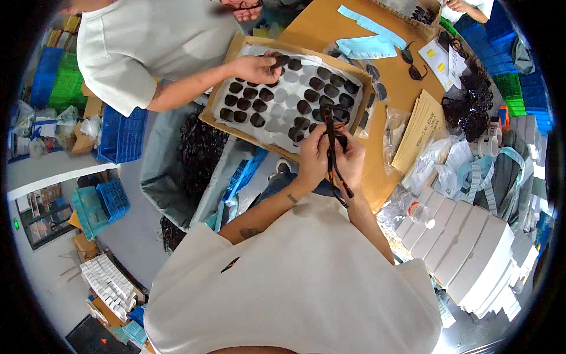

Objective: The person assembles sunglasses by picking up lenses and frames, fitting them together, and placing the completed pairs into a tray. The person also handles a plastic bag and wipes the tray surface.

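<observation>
Holding hands: I have the left hand and the right hand both closed around a dark glasses frame, fingers meeting near its middle; I can't tell which one bears more of the grip.
Glasses frame: between the two hands, its far end showing against the carton ahead; a slack pinch could let it twist out, or a hard squeeze could bend it.
Temple: one dark temple trails back between my wrists, where a sleeve or forearm might snag it.
Dark lenses: set in rows just beyond my fingertips, such as this dark lens; dropping the frame there could scratch some or knock the rows askew.
Co-worker's hand: the co-worker's hand, ahead and left of mine, pinches a lens over the same carton; reaching together, we could bump.
Sunglasses: the sunglasses lie ahead and right, where a wide right-hand swing might sweep them along.
</observation>
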The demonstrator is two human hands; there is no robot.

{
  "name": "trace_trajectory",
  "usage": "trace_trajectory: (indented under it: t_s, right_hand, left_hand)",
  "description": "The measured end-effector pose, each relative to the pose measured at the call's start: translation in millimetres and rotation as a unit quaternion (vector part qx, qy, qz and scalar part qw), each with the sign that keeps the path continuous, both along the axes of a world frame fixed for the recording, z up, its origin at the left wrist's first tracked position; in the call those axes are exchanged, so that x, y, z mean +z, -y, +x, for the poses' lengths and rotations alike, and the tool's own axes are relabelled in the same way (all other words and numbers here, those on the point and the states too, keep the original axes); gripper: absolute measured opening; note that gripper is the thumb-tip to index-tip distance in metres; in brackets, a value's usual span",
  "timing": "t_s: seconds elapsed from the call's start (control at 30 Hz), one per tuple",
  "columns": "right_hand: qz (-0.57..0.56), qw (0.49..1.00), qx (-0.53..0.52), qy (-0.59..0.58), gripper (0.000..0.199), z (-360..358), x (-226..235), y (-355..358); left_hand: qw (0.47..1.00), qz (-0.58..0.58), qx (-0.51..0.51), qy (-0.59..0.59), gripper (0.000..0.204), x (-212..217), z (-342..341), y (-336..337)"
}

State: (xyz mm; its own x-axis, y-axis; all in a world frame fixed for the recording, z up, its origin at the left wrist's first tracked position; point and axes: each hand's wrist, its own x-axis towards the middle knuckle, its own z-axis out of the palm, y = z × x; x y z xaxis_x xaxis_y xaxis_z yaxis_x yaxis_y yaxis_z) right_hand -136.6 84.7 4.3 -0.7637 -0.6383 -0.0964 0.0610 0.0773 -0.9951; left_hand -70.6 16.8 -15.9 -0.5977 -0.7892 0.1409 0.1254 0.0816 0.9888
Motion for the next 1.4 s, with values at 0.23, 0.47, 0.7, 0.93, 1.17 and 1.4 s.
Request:
trace_trajectory:
  t_s: [0.23,0.47,0.7,0.93,1.17,1.4]
  right_hand:
    - [0.029,0.998,-0.028,0.041,0.015,-2.2,-20.5,-6.7]
    - [0.043,0.994,0.058,0.079,0.021,-28.6,-14.5,-43.3]
    - [-0.028,0.993,0.003,0.116,0.026,-27.3,-0.1,-51.0]
    - [-0.026,0.998,-0.052,0.015,0.028,-18.7,8.7,-36.1]
    - [-0.132,0.929,-0.027,0.344,0.037,-34.7,-12.0,-46.1]
    - [-0.205,0.918,0.042,0.337,0.03,-32.0,-18.4,-37.1]
  left_hand:
    - [0.995,-0.032,0.019,0.087,0.014,-15.3,-3.6,-9.7]
    - [0.955,0.174,-0.236,-0.04,0.037,1.9,-23.2,7.1]
    - [0.966,0.056,-0.252,0.028,0.03,29.2,-23.1,-8.2]
    - [0.983,0.013,-0.182,0.022,0.021,22.2,-33.5,-12.9]
    - [0.954,0.231,-0.18,-0.069,0.028,-0.9,-32.3,-5.4]
    - [0.98,0.148,-0.134,-0.011,0.029,-0.2,-8.3,6.7]
